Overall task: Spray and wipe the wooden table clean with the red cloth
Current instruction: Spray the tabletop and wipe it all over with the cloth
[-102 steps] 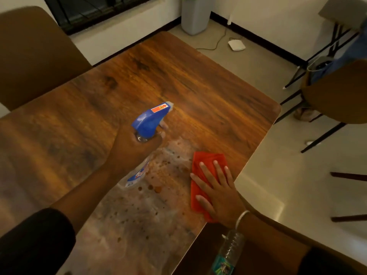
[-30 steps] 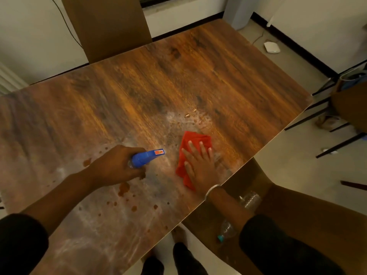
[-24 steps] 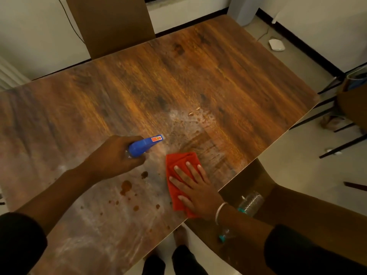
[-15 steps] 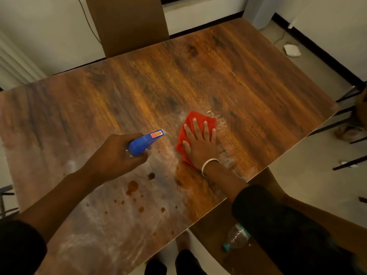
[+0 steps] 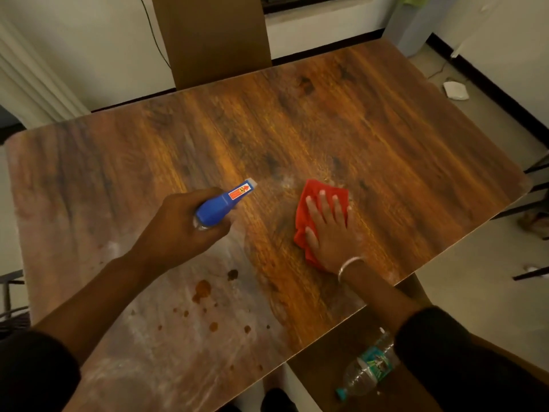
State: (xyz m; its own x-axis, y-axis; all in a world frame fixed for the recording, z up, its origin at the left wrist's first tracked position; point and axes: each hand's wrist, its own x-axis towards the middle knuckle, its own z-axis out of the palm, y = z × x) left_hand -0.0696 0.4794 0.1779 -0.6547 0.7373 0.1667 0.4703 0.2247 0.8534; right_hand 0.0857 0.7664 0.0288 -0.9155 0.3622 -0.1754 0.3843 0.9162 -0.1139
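The wooden table fills the view. My left hand grips a blue spray bottle above the table's middle, its nozzle pointing right and away from me. My right hand lies flat, fingers spread, pressing the red cloth onto the tabletop right of the bottle. Brown stains and whitish smears mark the near left part of the table. The bottle's body is hidden behind my left hand.
A brown chair back stands at the table's far side. A plastic water bottle lies on a brown seat below the table's near right edge. A white object and a cable lie on the floor at the far right.
My right hand has slid the red cloth back and forth over the tabletop, now slightly further right. My left hand keeps the spray bottle in about the same place.
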